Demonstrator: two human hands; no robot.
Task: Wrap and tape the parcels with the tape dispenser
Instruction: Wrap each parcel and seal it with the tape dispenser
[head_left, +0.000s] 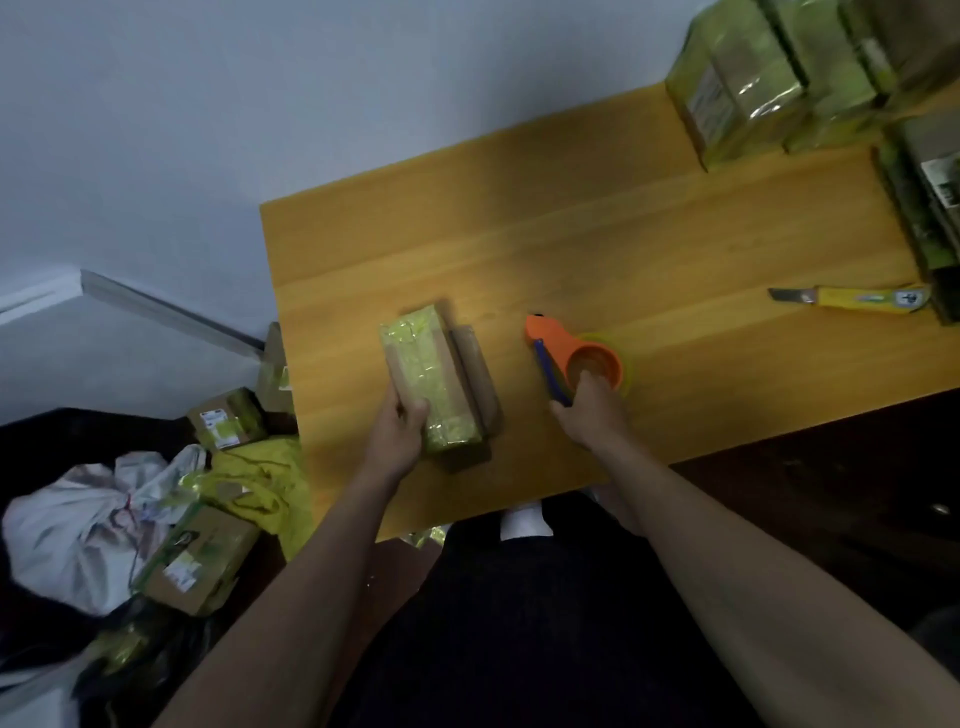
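Observation:
A small cardboard parcel (441, 379), banded lengthwise with yellow-green tape, lies on the wooden table (649, 218) near its front edge. My left hand (400, 426) grips the parcel's near left end, fingers curled over its top. To the right lies the orange tape dispenser (566, 345) with a blue handle and a yellow-green tape roll. My right hand (587, 410) holds the dispenser at its near side, fingers reaching into the roll's core.
Several taped parcels (753, 88) are stacked at the table's far right corner, more (924, 197) along the right edge. A yellow utility knife (857, 299) lies at the right, blade out. On the floor to the left sit taped boxes (202, 561), a white bag (78, 530) and yellow cloth (265, 483).

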